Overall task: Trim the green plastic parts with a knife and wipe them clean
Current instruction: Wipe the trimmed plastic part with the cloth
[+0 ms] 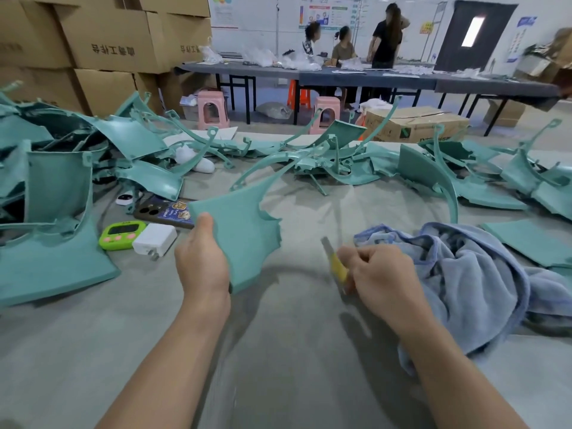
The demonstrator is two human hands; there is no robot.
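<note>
Left grip (201, 261) holds the part (241, 230) at its near left edge, with the thumb on the face and the fingers hidden behind. The part is lifted and tilted above the desk (278, 351). Right grip (380, 274) is closed around the knife (335, 264); the blade points up and to the left, toward the part. The blade tip and the ragged right edge of the part are near but apart. This edge runs away from the person and lies left of the knife, so I judge the right grip must go leftward to trim it. The towel (464, 274) lies just right of this grip.
</note>
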